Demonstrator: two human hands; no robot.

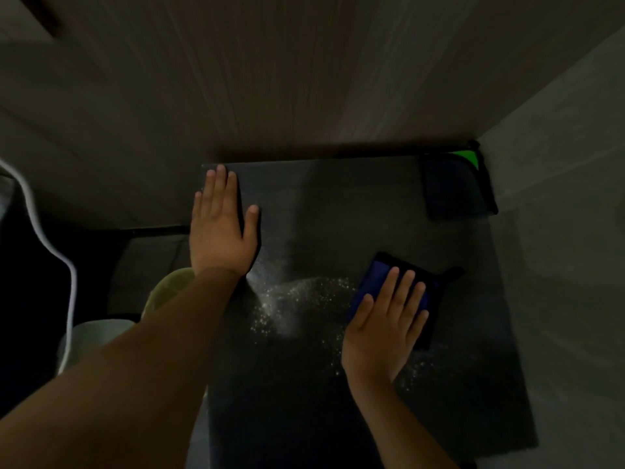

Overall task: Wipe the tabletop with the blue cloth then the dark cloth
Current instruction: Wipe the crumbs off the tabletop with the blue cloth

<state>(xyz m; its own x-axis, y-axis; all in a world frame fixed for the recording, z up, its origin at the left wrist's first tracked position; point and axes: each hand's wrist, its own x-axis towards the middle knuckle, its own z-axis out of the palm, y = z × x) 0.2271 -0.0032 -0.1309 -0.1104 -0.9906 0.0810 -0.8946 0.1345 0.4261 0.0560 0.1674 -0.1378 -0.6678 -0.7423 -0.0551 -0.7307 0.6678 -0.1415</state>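
Right hand [382, 319] presses flat on the blue cloth [375, 282]; left hand [220, 228] flat, steadying the tabletop [321, 204]. A hasty sweep could scatter the white powder [297, 299] off the edge.

The tabletop [338, 204] fills a corner, with a back wall [304, 79] behind its far edge and a side wall [558, 164] along its right. The left hand [221, 228] lies flat on the far left corner, the right hand [385, 319] lies flat on a folded cloth [372, 279] right of the middle, fine specks [304, 299] lie scattered between and before the two hands, and a second cloth [453, 191] lies well apart in the far right corner. Left of the tabletop and lower, partly under the left forearm, sit a round container [169, 289] and a bin [101, 333], with a cable [69, 282] further left
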